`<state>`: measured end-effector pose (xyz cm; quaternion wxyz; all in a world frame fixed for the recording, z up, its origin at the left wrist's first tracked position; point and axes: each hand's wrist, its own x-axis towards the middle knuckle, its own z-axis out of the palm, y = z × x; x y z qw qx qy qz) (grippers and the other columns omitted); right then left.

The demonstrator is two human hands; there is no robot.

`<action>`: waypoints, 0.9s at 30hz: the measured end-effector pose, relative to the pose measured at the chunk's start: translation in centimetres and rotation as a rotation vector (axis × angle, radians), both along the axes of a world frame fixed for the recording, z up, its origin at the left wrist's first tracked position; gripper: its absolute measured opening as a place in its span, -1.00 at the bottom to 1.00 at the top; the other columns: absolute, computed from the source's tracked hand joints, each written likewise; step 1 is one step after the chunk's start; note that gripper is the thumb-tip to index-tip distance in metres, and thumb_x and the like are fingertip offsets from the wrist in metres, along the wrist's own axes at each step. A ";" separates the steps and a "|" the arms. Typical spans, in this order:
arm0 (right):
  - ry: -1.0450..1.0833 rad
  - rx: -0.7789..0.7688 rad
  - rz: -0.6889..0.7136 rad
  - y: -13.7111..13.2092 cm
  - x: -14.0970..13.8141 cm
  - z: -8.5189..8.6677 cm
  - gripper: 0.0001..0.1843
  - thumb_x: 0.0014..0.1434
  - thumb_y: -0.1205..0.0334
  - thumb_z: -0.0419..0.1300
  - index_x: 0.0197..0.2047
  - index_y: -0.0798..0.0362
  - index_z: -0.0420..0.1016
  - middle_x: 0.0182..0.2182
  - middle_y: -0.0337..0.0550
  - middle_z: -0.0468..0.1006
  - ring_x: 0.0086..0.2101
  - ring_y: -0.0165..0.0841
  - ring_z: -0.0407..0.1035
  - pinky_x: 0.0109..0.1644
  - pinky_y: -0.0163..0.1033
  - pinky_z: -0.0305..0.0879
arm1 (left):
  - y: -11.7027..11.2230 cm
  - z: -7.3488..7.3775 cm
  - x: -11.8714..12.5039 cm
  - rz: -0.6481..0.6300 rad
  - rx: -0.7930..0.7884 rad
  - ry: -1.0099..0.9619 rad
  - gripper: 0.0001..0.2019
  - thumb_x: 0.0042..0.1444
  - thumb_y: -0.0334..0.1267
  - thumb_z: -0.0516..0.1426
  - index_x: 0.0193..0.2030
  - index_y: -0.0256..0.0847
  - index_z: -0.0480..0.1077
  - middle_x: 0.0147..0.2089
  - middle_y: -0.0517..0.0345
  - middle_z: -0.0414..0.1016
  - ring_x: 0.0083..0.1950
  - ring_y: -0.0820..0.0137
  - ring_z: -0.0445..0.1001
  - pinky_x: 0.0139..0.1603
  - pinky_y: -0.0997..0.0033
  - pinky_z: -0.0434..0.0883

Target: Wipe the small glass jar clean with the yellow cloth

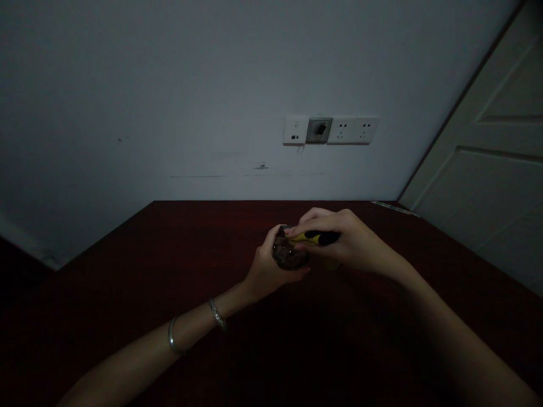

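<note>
My left hand [269, 268] is wrapped round a small dark brown round object [291, 257] with a glossy, faceted-looking top; its exact kind is hard to make out in the dim light. In my right hand [345, 240] is a tool with a yellow and black handle [316, 237], gripped between thumb and fingers. Its tip points left and meets the upper part of the brown object, where fingers hide the working end. Just below my right hand, a faint yellowish round shape [333, 264] shows partly.
The dark red table [190, 237] runs up to a pale wall [190, 85]. On the wall are socket plates [352, 130] and a grey-framed switch or socket [319, 130]. A white panelled door [496, 152] stands at the right, and a thin strip [394, 208] lies at the table's far right corner.
</note>
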<state>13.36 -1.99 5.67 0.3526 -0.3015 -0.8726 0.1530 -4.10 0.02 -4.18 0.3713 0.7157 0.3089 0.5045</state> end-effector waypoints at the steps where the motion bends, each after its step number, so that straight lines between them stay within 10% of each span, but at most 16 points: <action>1: 0.011 0.010 -0.021 0.1 0.0 -0.1 -0.75 0.09 0.31 0.31 -0.12 0.00 0.59 -0.28 -0.13 0.55 -0.27 -0.38 0.44 -0.20 -0.28 0.40 | 0.0 0.1 0.0 0.002 0.018 0.010 -0.17 -0.28 -0.25 0.39 0.16 -0.23 0.13 0.06 -0.10 0.44 0.06 0.11 0.46 0.05 0.07 0.45; 14: -0.028 0.065 0.105 -0.2 0.1 -0.1 -0.68 0.12 0.44 0.24 -0.05 -0.01 0.55 -0.20 -0.10 0.57 -0.15 -0.36 0.44 -0.14 -0.26 0.41 | -0.1 0.4 0.3 0.036 -0.042 -0.037 -0.24 -0.29 -0.26 0.39 0.10 -0.25 0.19 -0.02 -0.06 0.48 -0.03 0.14 0.50 -0.02 0.09 0.48; 27: -0.008 0.108 -0.103 0.6 0.2 -0.7 -0.74 0.14 0.32 0.26 -0.07 0.00 0.56 -0.18 -0.08 0.58 -0.19 -0.33 0.48 -0.11 -0.22 0.42 | 0.0 0.3 0.2 0.052 -0.035 -0.037 -0.18 -0.31 -0.24 0.41 0.14 -0.23 0.19 -0.01 -0.05 0.49 0.03 0.10 0.48 0.04 0.02 0.46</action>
